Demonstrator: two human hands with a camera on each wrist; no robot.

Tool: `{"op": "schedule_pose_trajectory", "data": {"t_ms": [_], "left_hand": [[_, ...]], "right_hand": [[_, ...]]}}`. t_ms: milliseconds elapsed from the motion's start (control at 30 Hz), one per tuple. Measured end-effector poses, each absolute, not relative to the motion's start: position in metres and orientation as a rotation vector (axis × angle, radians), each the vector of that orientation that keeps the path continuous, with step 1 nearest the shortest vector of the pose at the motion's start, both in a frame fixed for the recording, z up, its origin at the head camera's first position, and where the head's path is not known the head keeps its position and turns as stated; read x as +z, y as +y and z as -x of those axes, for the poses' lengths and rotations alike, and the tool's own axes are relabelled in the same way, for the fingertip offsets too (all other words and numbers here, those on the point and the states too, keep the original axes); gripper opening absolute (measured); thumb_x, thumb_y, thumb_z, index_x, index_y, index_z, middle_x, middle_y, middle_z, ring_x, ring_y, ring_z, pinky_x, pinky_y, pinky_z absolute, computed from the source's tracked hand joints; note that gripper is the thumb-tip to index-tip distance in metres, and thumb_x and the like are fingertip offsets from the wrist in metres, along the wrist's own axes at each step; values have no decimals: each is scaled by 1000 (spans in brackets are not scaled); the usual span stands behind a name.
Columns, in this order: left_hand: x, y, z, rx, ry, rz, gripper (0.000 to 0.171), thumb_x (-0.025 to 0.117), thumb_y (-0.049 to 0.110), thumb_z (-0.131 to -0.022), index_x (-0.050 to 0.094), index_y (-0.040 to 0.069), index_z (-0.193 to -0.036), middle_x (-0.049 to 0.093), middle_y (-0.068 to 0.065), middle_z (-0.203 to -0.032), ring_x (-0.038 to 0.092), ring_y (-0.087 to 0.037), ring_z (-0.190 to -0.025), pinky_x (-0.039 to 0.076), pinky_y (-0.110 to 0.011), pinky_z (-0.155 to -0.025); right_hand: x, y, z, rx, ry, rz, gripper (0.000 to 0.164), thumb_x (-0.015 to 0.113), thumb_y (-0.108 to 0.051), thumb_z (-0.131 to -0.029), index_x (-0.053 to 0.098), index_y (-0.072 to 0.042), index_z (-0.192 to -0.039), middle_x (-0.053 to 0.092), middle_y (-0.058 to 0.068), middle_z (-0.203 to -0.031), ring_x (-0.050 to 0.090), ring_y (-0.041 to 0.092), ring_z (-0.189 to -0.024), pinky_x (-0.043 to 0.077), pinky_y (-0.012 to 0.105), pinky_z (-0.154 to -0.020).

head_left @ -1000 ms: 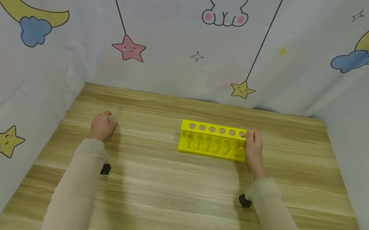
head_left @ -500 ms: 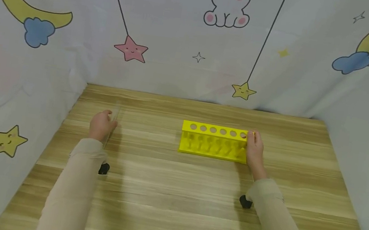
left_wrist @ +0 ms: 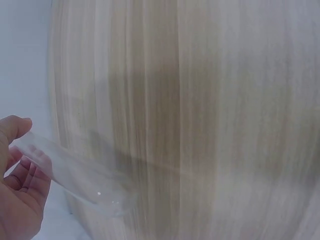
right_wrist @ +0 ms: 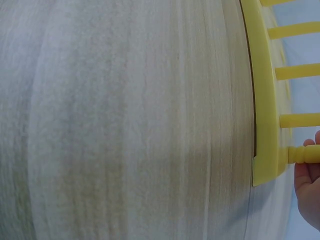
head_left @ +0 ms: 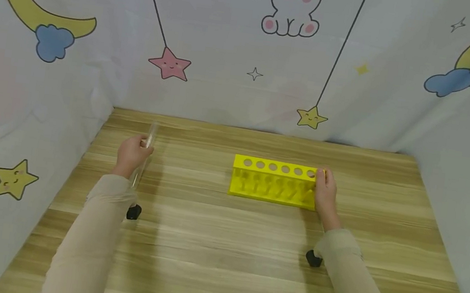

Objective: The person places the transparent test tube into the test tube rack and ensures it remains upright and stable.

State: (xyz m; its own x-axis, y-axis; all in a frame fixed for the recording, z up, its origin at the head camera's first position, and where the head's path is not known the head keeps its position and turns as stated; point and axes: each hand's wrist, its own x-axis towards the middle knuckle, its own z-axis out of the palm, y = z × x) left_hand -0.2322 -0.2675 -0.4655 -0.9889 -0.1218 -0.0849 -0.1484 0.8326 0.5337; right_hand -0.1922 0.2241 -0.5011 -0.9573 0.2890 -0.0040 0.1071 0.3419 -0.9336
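Observation:
My left hand pinches a clear glass test tube between thumb and fingers, at the left of the table. In the left wrist view the rounded bottom of the test tube points toward the wrist camera, and the fingers curl behind its far end. My right hand grips the right end of a yellow test tube rack, thumb and fingers at its top plate. The rack has a row of round holes above and upright pegs below. In the right wrist view its base lies against the table, with fingers behind an end post.
The wood-grain table ends at a white cloth backdrop with printed moons and stars, at the back and both sides. Black devices sit under both wrists, by the beige sleeves.
The test tube in my left hand has tilted and shows more plainly. My right hand stays on the rack, and the whole view has shifted slightly.

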Motion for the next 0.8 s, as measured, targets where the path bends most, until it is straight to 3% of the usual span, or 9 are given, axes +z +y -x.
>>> {"op": "schedule_pose_trajectory", "data": {"t_ms": [333, 533, 800], "left_hand": [[-456, -265, 228, 929, 2958, 218, 45, 50, 15, -85, 45, -6, -124, 58, -22, -106, 57, -34, -96, 47, -42, -75], [-452, -266, 226, 972, 2978, 231, 43, 49, 17, -85, 47, -6, -122, 58, -19, -103, 57, -30, -91, 44, -34, -69], [-446, -267, 225, 1179, 2951, 287, 43, 51, 18, -87, 45, -3, -124, 53, -19, -111, 54, -33, -103, 46, -41, -79]], "right_hand": [[-500, 223, 192, 1671, -2447, 367, 37, 30, -38, -95, 46, -5, -100, 40, -1, -80, 37, 11, -72, 33, 22, -64], [-500, 222, 192, 1671, -2426, 372, 34, 32, -38, -94, 46, -6, -96, 40, -1, -77, 38, 10, -69, 34, 21, -63], [-502, 223, 193, 1681, -2422, 361, 34, 32, -39, -94, 46, -8, -94, 40, -1, -76, 37, 10, -67, 34, 21, -61]]}}
